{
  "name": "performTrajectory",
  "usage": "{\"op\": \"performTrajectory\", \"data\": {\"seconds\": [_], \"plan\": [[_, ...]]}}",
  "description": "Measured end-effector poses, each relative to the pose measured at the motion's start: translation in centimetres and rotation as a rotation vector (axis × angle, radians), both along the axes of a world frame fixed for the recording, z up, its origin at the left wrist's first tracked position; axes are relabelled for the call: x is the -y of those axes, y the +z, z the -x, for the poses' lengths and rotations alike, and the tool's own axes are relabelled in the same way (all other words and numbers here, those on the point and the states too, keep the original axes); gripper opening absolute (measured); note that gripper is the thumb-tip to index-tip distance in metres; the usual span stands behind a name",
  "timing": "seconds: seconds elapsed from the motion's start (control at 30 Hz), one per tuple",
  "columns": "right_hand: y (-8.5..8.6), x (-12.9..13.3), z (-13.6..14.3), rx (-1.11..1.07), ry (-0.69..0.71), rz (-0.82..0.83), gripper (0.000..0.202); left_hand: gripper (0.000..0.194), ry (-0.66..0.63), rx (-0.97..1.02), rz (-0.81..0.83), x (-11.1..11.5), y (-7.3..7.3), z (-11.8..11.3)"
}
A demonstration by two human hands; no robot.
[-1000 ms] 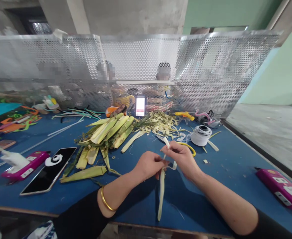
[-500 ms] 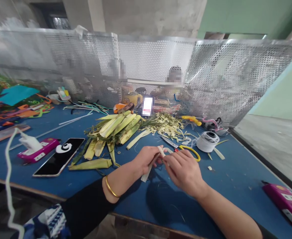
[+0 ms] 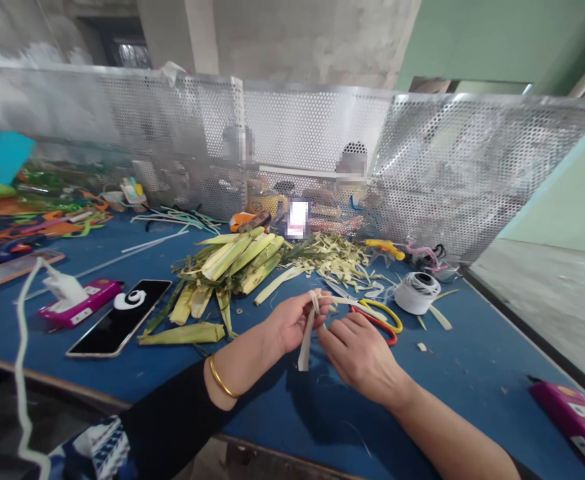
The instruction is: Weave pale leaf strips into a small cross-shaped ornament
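A pale corn husk strip (image 3: 304, 350) is looped over the fingers of my left hand (image 3: 292, 325), which pinches it. One end hangs down below the fingers, and the other stretches right over the scissors. My right hand (image 3: 362, 350) is closed close beside it, its curled fingertips at the strip near my left fingers; the exact grip is partly hidden. Scissors (image 3: 396, 320) with red and yellow handles lie just beyond my right hand. Behind my hands are a bundle of green-yellow corn husks (image 3: 240, 257) and a heap of shredded husk (image 3: 335, 253).
A spool of white thread (image 3: 416, 293) stands right of the scissors. At left lie a black phone (image 3: 120, 320) and a purple power strip (image 3: 80, 303) with a white cord. Another purple power strip (image 3: 572, 420) sits at right. A perforated metal screen (image 3: 317, 127) borders the table's back.
My right hand has shifted slightly down and left, uncovering the scissors' red handle. The hanging strip end has swung right, and my left fingers have opened out somewhat around the loop.
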State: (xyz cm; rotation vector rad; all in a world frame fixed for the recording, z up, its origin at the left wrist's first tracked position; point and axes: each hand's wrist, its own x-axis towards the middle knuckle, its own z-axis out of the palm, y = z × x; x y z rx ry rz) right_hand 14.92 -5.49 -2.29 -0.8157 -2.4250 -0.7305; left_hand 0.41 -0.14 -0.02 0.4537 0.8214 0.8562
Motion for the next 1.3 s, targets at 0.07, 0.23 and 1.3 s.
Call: {"op": "performTrajectory", "data": {"seconds": [0.07, 0.23, 1.3], "plan": [[0.2, 0.3, 0.3, -0.020, 0.006, -0.022, 0.024, 0.017, 0.010, -0.007, -0.036, 0.1, 0.0, 0.0], [0.2, 0.2, 1.1, 0.008, 0.034, -0.066, 0.028, 0.017, -0.062, -0.057, -0.114, 0.7, -0.6, -0.4], [0.5, -2.0, -0.8, -1.533, -0.121, 1.231, 0.044, 0.013, -0.026, -0.169, -0.155, 0.1, -0.2, 0.1]]}}
